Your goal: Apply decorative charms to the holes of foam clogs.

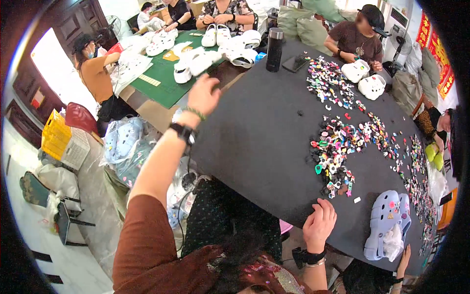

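My left arm stretches forward, and my left hand (204,95) hangs over the seam of the two tables with its fingers apart and nothing in them. Just beyond it, white clogs (183,73) lie on the green cutting mat (169,93). My right hand (320,220) rests at the near edge of the dark table (254,147), fingers loosely extended and empty. Ahead of that hand spreads a pile of small colourful shoe charms (335,152), with a small white piece (357,200) beside it. Pale blue clogs (384,220) with charms and white stuffing lie to its right.
A dark flask (275,49) and a phone (294,63) stand or lie at the far edge. Across the table, a person (360,39) handles white clogs (371,87). Other people work around the green mat. Bagged clogs (122,139) and a yellow crate (54,134) are at left.
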`<control>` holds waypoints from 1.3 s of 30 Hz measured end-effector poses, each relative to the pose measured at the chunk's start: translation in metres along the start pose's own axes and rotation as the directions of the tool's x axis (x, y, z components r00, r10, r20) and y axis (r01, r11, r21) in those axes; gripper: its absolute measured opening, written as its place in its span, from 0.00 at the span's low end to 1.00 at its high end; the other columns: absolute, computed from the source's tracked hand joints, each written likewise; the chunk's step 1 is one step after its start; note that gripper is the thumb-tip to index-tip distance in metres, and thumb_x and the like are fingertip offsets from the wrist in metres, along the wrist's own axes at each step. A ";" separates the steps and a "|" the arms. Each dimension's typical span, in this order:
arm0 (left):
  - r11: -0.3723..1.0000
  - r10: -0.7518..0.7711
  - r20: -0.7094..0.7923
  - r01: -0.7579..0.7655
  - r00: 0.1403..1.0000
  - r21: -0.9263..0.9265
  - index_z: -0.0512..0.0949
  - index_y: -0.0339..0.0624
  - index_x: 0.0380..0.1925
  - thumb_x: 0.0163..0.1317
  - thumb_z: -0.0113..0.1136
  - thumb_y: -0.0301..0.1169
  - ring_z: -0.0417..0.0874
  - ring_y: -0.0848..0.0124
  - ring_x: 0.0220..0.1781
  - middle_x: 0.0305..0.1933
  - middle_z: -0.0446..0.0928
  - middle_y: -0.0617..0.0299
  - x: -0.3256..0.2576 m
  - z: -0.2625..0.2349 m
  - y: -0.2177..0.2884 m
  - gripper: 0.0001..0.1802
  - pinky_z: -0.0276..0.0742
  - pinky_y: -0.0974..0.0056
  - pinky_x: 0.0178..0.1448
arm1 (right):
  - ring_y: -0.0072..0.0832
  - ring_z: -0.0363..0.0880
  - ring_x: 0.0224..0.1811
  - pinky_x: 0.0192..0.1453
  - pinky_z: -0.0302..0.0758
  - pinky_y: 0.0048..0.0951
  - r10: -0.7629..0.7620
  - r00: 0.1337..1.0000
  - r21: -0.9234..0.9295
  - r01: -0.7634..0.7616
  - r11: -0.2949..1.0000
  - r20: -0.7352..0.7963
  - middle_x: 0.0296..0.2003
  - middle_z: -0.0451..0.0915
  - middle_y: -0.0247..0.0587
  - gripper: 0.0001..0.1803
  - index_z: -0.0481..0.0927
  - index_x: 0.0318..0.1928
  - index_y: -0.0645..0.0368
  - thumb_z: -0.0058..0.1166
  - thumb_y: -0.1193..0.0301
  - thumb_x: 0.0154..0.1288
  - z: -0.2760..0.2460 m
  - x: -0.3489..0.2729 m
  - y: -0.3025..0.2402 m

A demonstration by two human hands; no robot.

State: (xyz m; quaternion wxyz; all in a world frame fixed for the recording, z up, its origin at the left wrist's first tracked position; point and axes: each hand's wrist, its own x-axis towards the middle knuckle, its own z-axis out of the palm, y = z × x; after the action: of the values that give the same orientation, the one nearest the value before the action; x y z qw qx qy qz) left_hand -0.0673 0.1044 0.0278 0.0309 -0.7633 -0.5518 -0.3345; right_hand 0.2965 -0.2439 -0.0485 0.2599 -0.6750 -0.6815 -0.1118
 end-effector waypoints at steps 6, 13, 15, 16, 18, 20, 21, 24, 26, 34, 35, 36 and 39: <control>0.992 0.109 0.061 -0.105 0.992 -0.066 0.76 0.46 0.54 0.58 0.64 0.35 0.61 0.39 0.71 0.67 0.65 0.41 -0.129 0.005 0.062 0.23 0.58 0.41 0.72 | 0.44 0.73 0.59 0.59 0.68 0.46 -0.006 1.000 0.010 0.006 1.000 -0.011 0.52 0.76 0.43 0.15 0.75 0.45 0.58 0.51 0.80 0.54 -0.004 -0.001 -0.004; 0.997 0.074 0.048 -0.075 0.996 0.014 0.74 0.43 0.56 0.60 0.60 0.41 0.65 0.44 0.67 0.64 0.69 0.46 -0.164 0.041 0.088 0.25 0.61 0.40 0.65 | 0.43 0.74 0.57 0.60 0.70 0.45 0.003 0.999 0.086 0.001 0.996 -0.041 0.51 0.77 0.41 0.17 0.77 0.44 0.58 0.54 0.79 0.51 -0.003 0.002 0.003; 0.988 0.088 0.145 -0.105 0.986 0.115 0.75 0.40 0.53 0.60 0.58 0.40 0.69 0.47 0.62 0.59 0.71 0.47 -0.158 0.030 0.106 0.24 0.63 0.42 0.62 | 0.44 0.74 0.57 0.60 0.71 0.44 -0.010 0.999 0.153 0.016 0.988 -0.039 0.51 0.77 0.44 0.17 0.77 0.45 0.59 0.56 0.79 0.52 -0.006 0.001 0.012; 0.973 0.156 0.018 -0.157 0.988 0.170 0.76 0.39 0.52 0.60 0.58 0.40 0.70 0.47 0.61 0.58 0.72 0.48 -0.163 0.034 0.086 0.22 0.64 0.43 0.61 | 0.45 0.74 0.57 0.60 0.71 0.44 -0.052 0.997 0.214 0.062 0.975 -0.051 0.52 0.77 0.45 0.17 0.77 0.45 0.59 0.56 0.79 0.52 -0.007 0.006 0.009; 0.963 0.110 0.066 -0.123 0.992 0.241 0.75 0.41 0.56 0.65 0.55 0.42 0.66 0.48 0.68 0.64 0.70 0.46 -0.168 0.045 0.073 0.23 0.61 0.40 0.66 | 0.47 0.74 0.57 0.62 0.70 0.45 0.042 0.999 0.380 -0.025 0.925 -0.035 0.52 0.76 0.49 0.16 0.76 0.45 0.60 0.56 0.80 0.54 -0.019 0.002 0.015; 0.972 -0.018 0.196 -0.029 0.980 0.232 0.71 0.48 0.64 0.71 0.49 0.46 0.60 0.49 0.75 0.72 0.65 0.49 -0.166 0.046 0.076 0.26 0.51 0.40 0.75 | 0.48 0.73 0.57 0.63 0.70 0.45 0.089 0.992 0.281 -0.060 0.958 -0.091 0.52 0.76 0.50 0.15 0.76 0.45 0.60 0.55 0.80 0.55 -0.060 -0.002 0.030; 0.974 -0.002 0.206 -0.045 0.979 0.223 0.71 0.48 0.65 0.72 0.47 0.46 0.59 0.50 0.76 0.73 0.64 0.50 -0.166 0.050 0.075 0.26 0.50 0.40 0.76 | 0.48 0.73 0.57 0.64 0.70 0.45 0.072 0.988 0.223 -0.040 0.974 -0.137 0.52 0.75 0.51 0.15 0.76 0.46 0.61 0.54 0.81 0.56 -0.076 -0.001 0.037; 0.973 0.012 0.213 -0.060 0.977 0.222 0.70 0.49 0.66 0.73 0.45 0.47 0.58 0.51 0.76 0.73 0.63 0.51 -0.170 0.051 0.070 0.26 0.49 0.40 0.76 | 0.50 0.73 0.58 0.63 0.70 0.46 0.191 0.914 -0.083 -0.235 0.969 -0.358 0.53 0.75 0.53 0.15 0.76 0.46 0.61 0.52 0.82 0.57 -0.130 -0.007 0.073; 0.973 -0.002 0.209 -0.047 0.978 0.227 0.70 0.49 0.66 0.73 0.45 0.47 0.58 0.52 0.77 0.74 0.63 0.51 -0.170 0.049 0.072 0.26 0.49 0.40 0.76 | 0.52 0.72 0.58 0.63 0.69 0.48 0.203 0.843 -0.241 -0.360 0.901 -0.499 0.54 0.75 0.53 0.17 0.76 0.49 0.61 0.56 0.78 0.57 -0.167 -0.014 0.110; 0.981 -0.016 0.224 -0.028 0.974 0.191 0.71 0.46 0.65 0.72 0.46 0.45 0.58 0.51 0.76 0.73 0.63 0.50 -0.170 0.044 0.086 0.26 0.48 0.44 0.77 | 0.51 0.79 0.55 0.60 0.74 0.43 0.792 0.609 -0.084 -0.788 0.610 0.040 0.50 0.81 0.61 0.39 0.74 0.59 0.65 0.64 0.50 0.53 -0.227 -0.052 0.232; 0.982 -0.022 0.218 -0.020 0.976 0.190 0.71 0.46 0.65 0.72 0.46 0.45 0.58 0.51 0.76 0.73 0.63 0.50 -0.170 0.043 0.085 0.26 0.48 0.44 0.77 | 0.50 0.81 0.54 0.58 0.75 0.42 0.811 0.580 -0.156 -0.797 0.583 0.070 0.49 0.81 0.62 0.39 0.75 0.57 0.67 0.63 0.50 0.53 -0.218 -0.048 0.236; 0.981 -0.024 0.219 -0.019 0.975 0.193 0.71 0.46 0.65 0.72 0.46 0.45 0.58 0.51 0.76 0.73 0.63 0.50 -0.170 0.042 0.083 0.26 0.48 0.44 0.77 | 0.49 0.80 0.54 0.57 0.75 0.42 0.820 0.566 -0.256 -0.784 0.566 0.080 0.51 0.80 0.63 0.41 0.74 0.58 0.69 0.63 0.49 0.52 -0.209 -0.044 0.244; 0.979 -0.021 0.226 -0.026 0.974 0.204 0.70 0.47 0.66 0.73 0.45 0.45 0.58 0.51 0.77 0.74 0.62 0.50 -0.171 0.045 0.077 0.26 0.48 0.43 0.77 | 0.50 0.81 0.53 0.56 0.76 0.42 0.818 0.575 -0.307 -0.783 0.541 -0.024 0.49 0.81 0.63 0.38 0.76 0.54 0.70 0.64 0.50 0.53 -0.193 -0.039 0.252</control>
State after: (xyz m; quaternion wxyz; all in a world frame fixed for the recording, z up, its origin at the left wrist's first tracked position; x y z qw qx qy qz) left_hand -0.0082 -0.0474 -0.0752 0.0470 -0.7898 -0.5825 -0.1864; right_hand 0.5801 -0.3585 0.0437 0.1403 -0.9466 -0.2882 -0.0354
